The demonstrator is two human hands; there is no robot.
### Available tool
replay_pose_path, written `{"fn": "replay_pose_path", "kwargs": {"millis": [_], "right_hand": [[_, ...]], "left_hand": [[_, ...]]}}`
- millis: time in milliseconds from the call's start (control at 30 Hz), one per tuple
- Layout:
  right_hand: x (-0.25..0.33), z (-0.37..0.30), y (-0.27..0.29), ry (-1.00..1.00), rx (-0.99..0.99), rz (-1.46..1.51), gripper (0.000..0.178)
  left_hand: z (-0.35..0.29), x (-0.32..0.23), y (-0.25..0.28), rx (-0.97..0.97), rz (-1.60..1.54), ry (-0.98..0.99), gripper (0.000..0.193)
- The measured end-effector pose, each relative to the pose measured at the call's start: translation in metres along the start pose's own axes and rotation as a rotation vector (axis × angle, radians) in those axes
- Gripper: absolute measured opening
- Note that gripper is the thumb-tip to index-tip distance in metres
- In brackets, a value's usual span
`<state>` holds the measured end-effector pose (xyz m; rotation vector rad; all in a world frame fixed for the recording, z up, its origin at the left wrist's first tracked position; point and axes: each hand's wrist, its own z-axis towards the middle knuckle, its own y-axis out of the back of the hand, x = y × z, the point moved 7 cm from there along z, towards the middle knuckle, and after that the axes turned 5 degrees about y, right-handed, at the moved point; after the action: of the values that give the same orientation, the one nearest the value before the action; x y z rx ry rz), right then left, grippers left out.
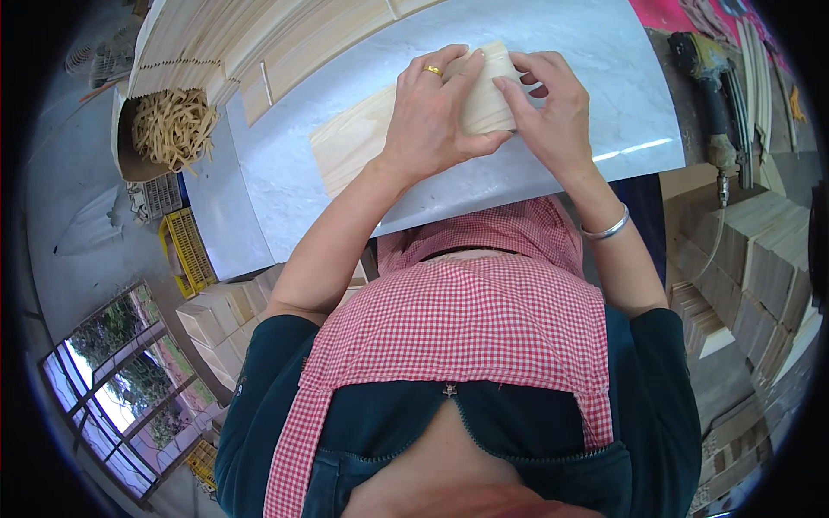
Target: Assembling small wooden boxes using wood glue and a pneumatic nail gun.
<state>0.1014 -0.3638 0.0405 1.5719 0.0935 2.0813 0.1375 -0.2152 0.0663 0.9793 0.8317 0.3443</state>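
Note:
Both my hands are on a small pale wooden board (489, 102) above the grey-white tabletop. My left hand (434, 116), with a gold ring on one finger, closes over its left side, the thumb stretched along the near edge. At the right side, my right hand (554, 110) grips the edge with bent fingers and thumb; some fingertips are hidden. Under and left of my left hand lies another pale wooden board (350, 145), flat on the table and partly covered by the hand and wrist.
Long rows of stacked thin wooden boards (233, 43) line the table's far left. A box of tangled pale bands (173, 129) stands at the left, above a yellow crate (187, 252). A power tool with a hose (710, 95) lies right; wood stacks (747, 259) stand below it.

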Motion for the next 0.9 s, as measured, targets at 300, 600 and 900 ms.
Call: {"fn": "replay_pose_path", "kwargs": {"millis": [300, 600, 900], "right_hand": [[-0.003, 0.003, 0.002, -0.004, -0.033, 0.071, 0.024], [-0.005, 0.006, 0.002, 0.027, 0.026, 0.048, 0.025], [-0.028, 0.005, 0.128, 0.232, -0.318, -0.523, 0.026]], "left_hand": [[0.000, -0.002, 0.001, 0.009, 0.039, -0.049, 0.087], [0.000, 0.004, -0.004, 0.034, -0.032, -0.033, 0.084], [-0.001, 0.002, 0.000, -0.027, 0.018, -0.017, 0.077]]}}
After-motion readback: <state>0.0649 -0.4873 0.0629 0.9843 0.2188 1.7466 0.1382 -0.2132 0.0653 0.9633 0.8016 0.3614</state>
